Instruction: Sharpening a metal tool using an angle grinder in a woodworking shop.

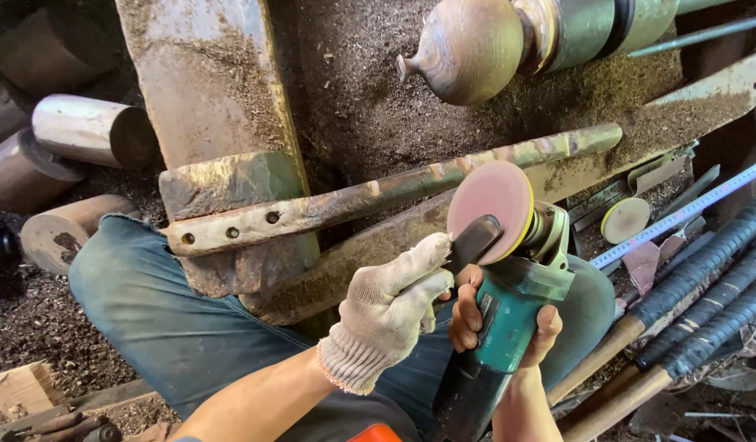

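Open gap ran above the rusty tool rest (394, 192), up to the turned wooden piece (468, 49). Right of the rest, long-handled tools (697, 286) blocked me. Left of it, log blanks (91, 131) crowded the floor.

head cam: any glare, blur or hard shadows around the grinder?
Head view: sharp overall, no motion blur on the grinder or its pink disc; sunlight glares off the gloved left hand and metal cylinder; top-left corner is deep shadow; slight wide-angle bending at the edges.
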